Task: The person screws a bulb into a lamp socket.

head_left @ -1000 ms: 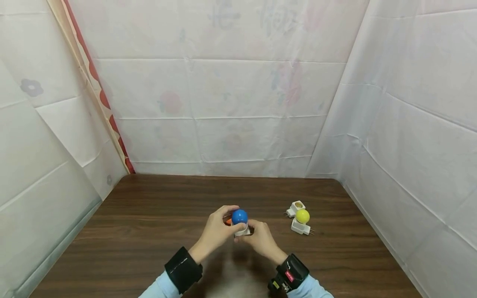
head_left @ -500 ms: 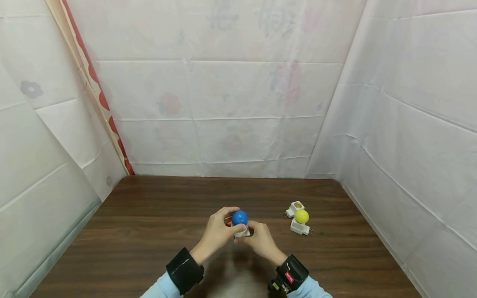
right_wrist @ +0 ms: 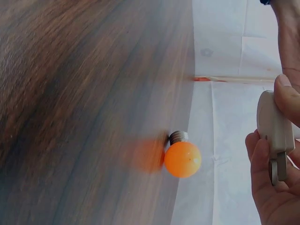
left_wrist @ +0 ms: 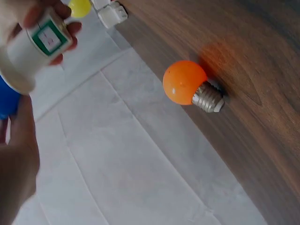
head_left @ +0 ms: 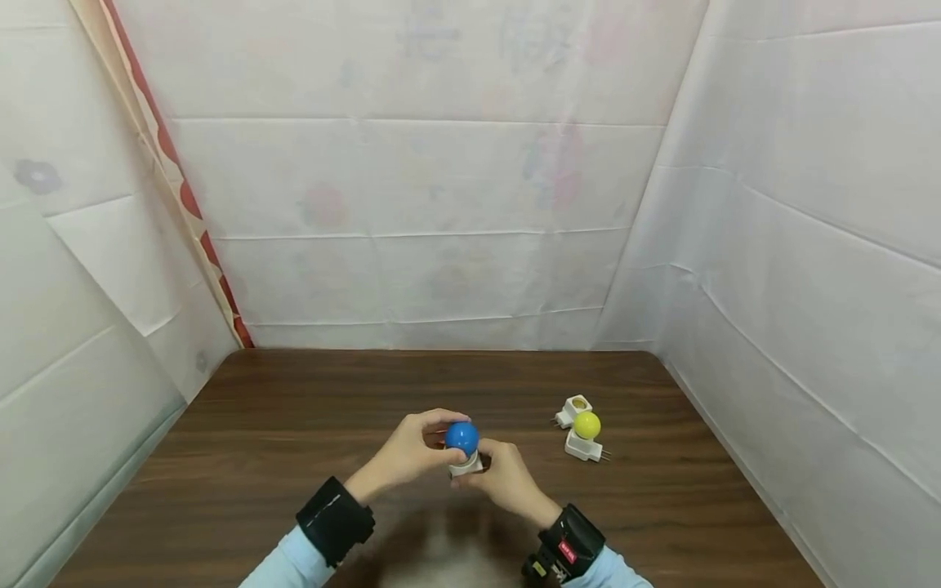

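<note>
- My left hand [head_left: 408, 451] curls its fingertips round the round blue bulb [head_left: 461, 437], thumb and forefinger closed on its sides above the table.
- My right hand [head_left: 502, 480] grips the white plastic plug-in socket base [head_left: 466, 466] under that bulb; the right wrist view shows my thumb and fingers wrapped round its flat body, the metal prongs [right_wrist: 274, 170] pointing away from the palm.
- The blue bulb sits on top of the white base, both lifted just above the dark wood-grain table [head_left: 294, 425], near its middle. How deep the thread has gone I cannot tell; my fingers hide the joint.
- An orange round bulb with a bare metal screw cap [left_wrist: 192, 89] lies loose on its side on the table, just behind my hands.
- To the right, well apart from my hands, a yellow round bulb [head_left: 587, 425] already stands in its own white base [head_left: 582, 447], and an empty white socket base [head_left: 573, 409] lies just beside it.
- My judgement: one lamp is finished, the blue one is in hand, and the orange bulb and the empty base are still to be joined.
</note>
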`<state>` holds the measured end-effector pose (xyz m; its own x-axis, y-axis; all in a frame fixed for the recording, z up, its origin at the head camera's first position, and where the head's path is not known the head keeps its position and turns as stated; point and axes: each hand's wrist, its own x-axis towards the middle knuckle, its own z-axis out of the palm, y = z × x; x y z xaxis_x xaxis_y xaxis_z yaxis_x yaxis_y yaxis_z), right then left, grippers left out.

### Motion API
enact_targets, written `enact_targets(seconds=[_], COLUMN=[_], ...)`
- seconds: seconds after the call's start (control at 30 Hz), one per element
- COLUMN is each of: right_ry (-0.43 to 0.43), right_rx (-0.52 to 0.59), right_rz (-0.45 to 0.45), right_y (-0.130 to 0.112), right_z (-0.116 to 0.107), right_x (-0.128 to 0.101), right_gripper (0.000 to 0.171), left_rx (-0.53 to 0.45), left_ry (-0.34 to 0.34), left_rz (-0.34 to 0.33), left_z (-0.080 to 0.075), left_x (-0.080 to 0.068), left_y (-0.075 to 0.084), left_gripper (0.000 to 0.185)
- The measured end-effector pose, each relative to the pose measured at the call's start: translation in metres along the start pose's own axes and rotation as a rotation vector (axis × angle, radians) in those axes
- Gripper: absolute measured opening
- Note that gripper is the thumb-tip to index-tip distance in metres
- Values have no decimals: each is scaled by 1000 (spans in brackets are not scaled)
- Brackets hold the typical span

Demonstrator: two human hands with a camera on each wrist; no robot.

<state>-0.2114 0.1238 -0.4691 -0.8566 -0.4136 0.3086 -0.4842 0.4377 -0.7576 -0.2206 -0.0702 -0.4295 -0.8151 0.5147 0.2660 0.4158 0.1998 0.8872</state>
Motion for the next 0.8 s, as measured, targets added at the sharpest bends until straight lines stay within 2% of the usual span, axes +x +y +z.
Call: enact_targets(seconds=[0.1,0.23,0.4,0.63,0.8], right_ry=[-14,-28,-38,-43,-35], right_rx=[32,53,45,45,41], right_rz=[-16,-31,-25,-2,1], right_y=[-2,-4,-7,-6,-4], right_z=[0,0,-1,0,2], right_x=[-1,-2,-3,-3,-2], right_gripper=[34,36,35,35,33], left_rx=[-56,-116,-127,-145,-180], left_ry=[-87,-144,-154,-153,-154], left_rz=[15,41,76,29,37], left_z=[-6,-9,-10,-11,-10], left_x=[1,2,2,2,0], left_y=[0,2,0,-3,-6], left_gripper=[46,47,48,49,54])
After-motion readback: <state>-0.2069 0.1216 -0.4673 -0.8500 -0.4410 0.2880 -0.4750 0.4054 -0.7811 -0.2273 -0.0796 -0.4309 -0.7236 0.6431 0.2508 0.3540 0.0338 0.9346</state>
